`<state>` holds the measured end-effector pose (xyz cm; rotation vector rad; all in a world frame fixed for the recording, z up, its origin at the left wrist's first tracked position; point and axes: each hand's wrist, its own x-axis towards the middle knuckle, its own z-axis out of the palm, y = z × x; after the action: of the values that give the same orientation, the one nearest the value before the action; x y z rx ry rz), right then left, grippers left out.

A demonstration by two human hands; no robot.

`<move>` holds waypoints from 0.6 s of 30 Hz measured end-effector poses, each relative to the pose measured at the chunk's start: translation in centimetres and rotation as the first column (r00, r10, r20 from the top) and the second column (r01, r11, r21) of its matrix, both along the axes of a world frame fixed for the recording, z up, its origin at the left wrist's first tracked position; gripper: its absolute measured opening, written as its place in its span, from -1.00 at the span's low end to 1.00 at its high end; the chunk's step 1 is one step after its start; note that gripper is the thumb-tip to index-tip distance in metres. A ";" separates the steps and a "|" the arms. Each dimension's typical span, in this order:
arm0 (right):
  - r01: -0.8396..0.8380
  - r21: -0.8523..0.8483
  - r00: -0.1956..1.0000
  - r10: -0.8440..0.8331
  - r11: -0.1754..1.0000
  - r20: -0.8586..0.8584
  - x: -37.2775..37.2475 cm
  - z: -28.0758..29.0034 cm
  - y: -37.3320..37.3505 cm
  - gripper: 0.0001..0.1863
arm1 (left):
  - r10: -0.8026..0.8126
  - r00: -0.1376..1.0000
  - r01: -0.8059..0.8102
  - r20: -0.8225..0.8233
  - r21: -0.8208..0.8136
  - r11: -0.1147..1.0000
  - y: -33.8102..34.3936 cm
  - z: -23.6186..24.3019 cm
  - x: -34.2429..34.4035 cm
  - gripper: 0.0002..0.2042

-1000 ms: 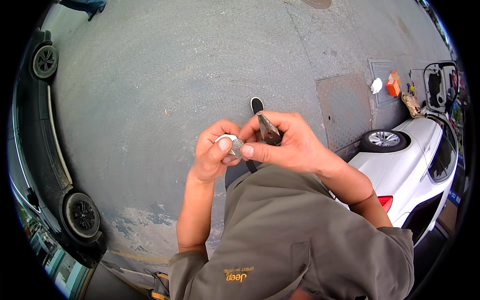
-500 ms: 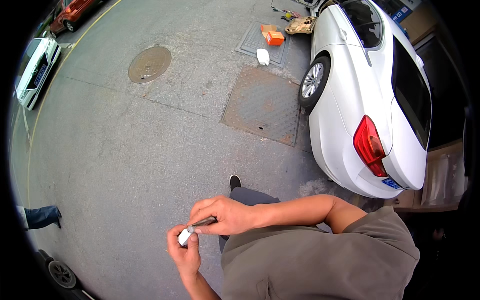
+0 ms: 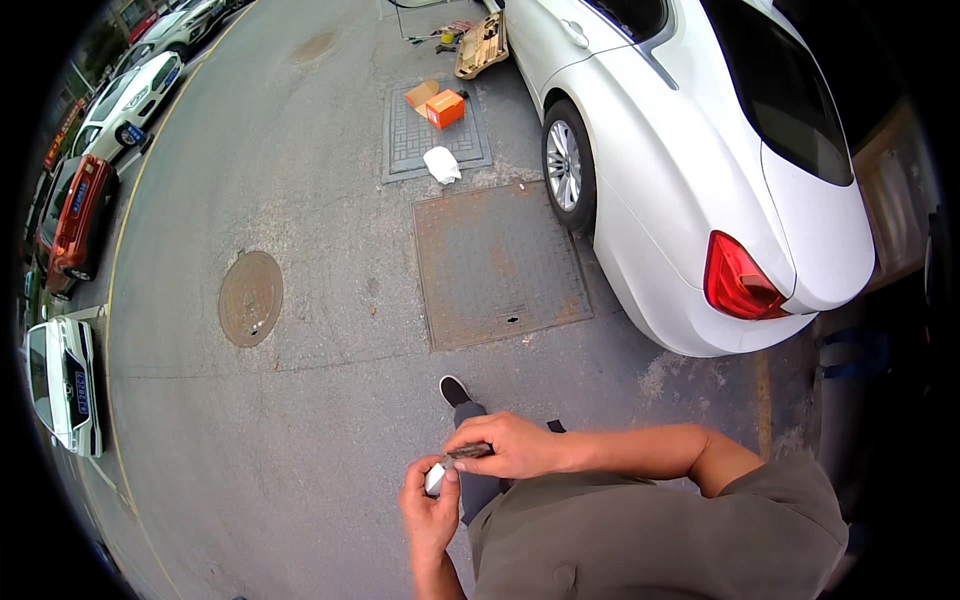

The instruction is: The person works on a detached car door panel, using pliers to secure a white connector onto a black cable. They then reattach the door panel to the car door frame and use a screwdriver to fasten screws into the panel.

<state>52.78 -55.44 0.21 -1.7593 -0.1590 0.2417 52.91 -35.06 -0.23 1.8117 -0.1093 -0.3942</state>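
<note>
My left hand (image 3: 430, 510) is closed around a small white block-like piece (image 3: 434, 480), held between thumb and fingers. My right hand (image 3: 505, 445) is closed on a short dark tool (image 3: 470, 451), whose exact kind I cannot make out. The tool's greyish end meets the top of the white piece. Both hands are close together in front of my body, over the pavement.
A white car (image 3: 660, 190) stands to the right. Ahead lie metal covers (image 3: 500, 265), a white bundle (image 3: 441, 165), an open orange box (image 3: 444, 109) and a tan panel (image 3: 483, 46). A round manhole cover (image 3: 250, 298) and parked cars (image 3: 75, 215) are at left.
The view has swung left and forward; the white car's wheel and the orange box now appear further left. Both hands keep their hold, the tool still against the white piece.
</note>
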 end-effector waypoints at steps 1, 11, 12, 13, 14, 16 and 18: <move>0.007 -0.019 1.000 -0.007 1.000 -0.023 1.8 -0.7 -1.5 -0.74 | -0.033 0.999 0.033 0.025 -0.002 0.999 -1.4 -0.8 2.7 -0.81; 0.426 -0.052 0.879 -0.427 0.903 -0.210 23.1 -0.6 -16.1 -0.65 | -0.447 0.894 0.437 -0.035 -0.153 0.886 -16.7 -1.9 33.2 -0.81; 0.504 0.026 0.821 -0.470 0.863 -0.324 25.1 -0.6 -17.9 -0.67 | -0.475 0.879 0.467 -0.041 -0.127 0.875 -18.0 -1.1 36.6 -0.81; 0.558 -0.045 0.791 -0.548 0.828 -0.273 27.1 -1.4 -19.7 -0.69 | -0.500 0.865 0.494 -0.040 -0.108 0.863 -19.3 -0.4 40.1 -0.81; 0.629 -0.010 0.740 -0.602 0.777 -0.300 29.1 -1.5 -21.3 -0.69 | -0.526 0.850 0.521 -0.040 -0.088 0.849 -20.5 0.1 43.4 -0.81; 0.753 0.049 0.635 -0.706 0.656 -0.315 32.9 -3.0 -24.5 -0.68 | -0.470 0.883 0.466 0.001 -0.129 0.875 -22.6 -0.5 49.4 -0.81; 0.843 0.095 0.532 -0.794 0.529 -0.296 36.7 -5.6 -27.9 -0.66 | -0.451 0.890 0.435 -0.068 -0.167 0.885 -24.0 -2.0 56.2 -0.81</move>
<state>89.50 -83.30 -5.44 -1.3772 0.8005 -0.2891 109.14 -59.10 -2.20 1.6058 -0.4752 -0.7856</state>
